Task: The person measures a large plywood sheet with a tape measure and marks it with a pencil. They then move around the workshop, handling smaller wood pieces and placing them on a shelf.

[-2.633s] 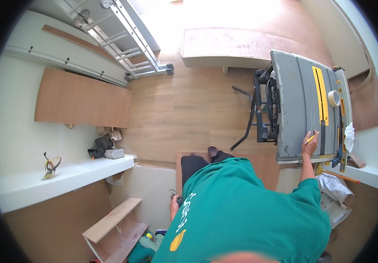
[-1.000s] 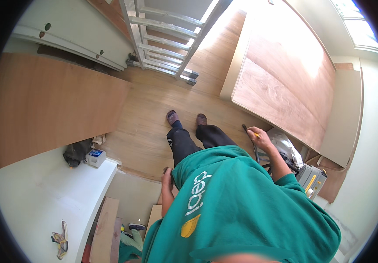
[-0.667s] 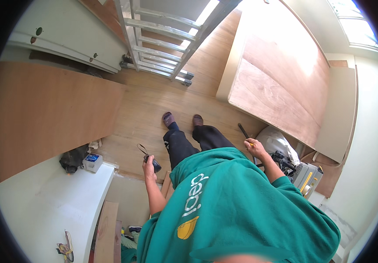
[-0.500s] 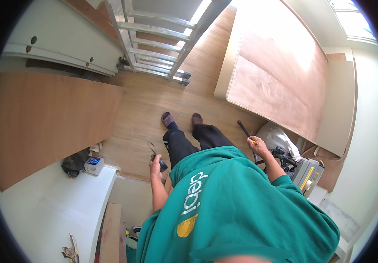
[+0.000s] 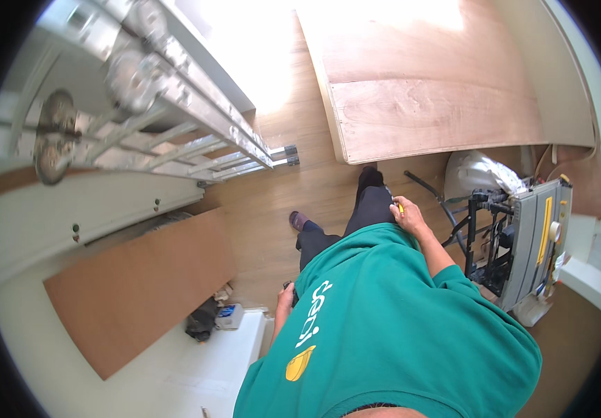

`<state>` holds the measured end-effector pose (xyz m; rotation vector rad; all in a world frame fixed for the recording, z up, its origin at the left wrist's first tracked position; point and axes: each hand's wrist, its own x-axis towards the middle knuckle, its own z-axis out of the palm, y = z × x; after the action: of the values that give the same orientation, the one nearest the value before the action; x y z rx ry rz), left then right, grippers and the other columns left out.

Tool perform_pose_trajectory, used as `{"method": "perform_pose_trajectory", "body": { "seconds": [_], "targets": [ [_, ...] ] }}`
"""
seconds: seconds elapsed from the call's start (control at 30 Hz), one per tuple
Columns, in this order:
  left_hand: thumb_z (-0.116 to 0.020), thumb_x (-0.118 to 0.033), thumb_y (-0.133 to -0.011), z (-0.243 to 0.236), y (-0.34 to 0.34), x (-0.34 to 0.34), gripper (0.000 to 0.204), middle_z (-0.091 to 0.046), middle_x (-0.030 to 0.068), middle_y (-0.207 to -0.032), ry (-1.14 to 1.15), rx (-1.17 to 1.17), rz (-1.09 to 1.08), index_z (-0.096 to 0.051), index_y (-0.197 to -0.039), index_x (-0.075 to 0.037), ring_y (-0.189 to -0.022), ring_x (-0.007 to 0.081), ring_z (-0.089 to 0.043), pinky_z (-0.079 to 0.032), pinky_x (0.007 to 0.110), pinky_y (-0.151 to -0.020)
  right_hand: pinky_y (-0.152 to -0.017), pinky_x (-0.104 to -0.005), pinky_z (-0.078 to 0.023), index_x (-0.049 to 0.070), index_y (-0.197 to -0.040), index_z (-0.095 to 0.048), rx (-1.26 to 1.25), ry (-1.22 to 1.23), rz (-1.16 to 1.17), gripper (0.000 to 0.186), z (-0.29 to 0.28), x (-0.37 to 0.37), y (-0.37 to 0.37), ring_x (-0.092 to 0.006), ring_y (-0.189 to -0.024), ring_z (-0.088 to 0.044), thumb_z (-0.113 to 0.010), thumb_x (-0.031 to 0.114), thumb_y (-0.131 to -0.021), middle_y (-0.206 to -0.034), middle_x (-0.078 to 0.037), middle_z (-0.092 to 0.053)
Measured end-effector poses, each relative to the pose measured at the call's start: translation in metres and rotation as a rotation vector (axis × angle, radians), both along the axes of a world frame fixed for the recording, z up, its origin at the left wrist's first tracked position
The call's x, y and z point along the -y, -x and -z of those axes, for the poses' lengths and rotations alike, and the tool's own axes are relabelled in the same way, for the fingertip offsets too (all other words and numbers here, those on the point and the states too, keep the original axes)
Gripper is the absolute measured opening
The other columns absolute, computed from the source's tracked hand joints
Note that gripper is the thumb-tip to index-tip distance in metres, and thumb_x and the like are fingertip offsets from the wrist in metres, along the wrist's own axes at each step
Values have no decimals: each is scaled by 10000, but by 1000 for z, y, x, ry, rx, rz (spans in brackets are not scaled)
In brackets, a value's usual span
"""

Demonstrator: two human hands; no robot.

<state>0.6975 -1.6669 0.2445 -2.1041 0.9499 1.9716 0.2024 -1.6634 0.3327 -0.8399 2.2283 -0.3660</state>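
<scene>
My left hand (image 5: 284,302) is closed at my left side, around a dark tape measure (image 5: 287,285) that mostly hides behind my fingers and shirt. By my right thigh my right hand (image 5: 408,214) grips a slim yellow pencil (image 5: 401,208), only a short piece of which shows. Neither hand touches the furniture. Beyond my right hand stands a grey and black folding work stand (image 5: 528,240) with a yellow strip. A large plywood-topped platform (image 5: 433,115) lies ahead of my legs.
An aluminium ladder (image 5: 196,139) rises at the left front. A brown board (image 5: 140,285) leans at left, near a white plastic container (image 5: 229,316) and a black bag (image 5: 203,319). A white sack (image 5: 485,173) sits beside the platform. Wooden floor (image 5: 262,244) runs between them.
I have stepped forward and turned, so the ladder and platform look closer. My left hand has dropped back against my side, and the tape measure is now mostly hidden. The pencil stays in my right hand.
</scene>
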Motion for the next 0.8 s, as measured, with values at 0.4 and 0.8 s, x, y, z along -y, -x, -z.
{"method": "perform_pose_trajectory", "body": {
  "seconds": [0.4, 0.8],
  "targets": [
    [-723, -280, -777, -145, 263, 119, 367, -639, 53, -831, 145, 257, 432, -645, -1001, 1, -742, 128, -572, -475, 297, -658, -877, -458, -513, 66, -1124, -636, 164, 117, 108, 300, 94, 12, 185, -390, -1021, -636, -628, 270, -904, -1069, -210, -673],
    [-697, -245, -807, -164, 457, 170, 289, -586, 20, -834, -1, 237, 286, -610, -981, -31, -734, 118, -529, -448, 285, -667, -860, -444, -509, 81, -1089, -683, 356, -79, 520, 369, 150, -57, 252, -399, -990, -656, -550, 381, -921, -1023, -212, -693]
  ]
}}
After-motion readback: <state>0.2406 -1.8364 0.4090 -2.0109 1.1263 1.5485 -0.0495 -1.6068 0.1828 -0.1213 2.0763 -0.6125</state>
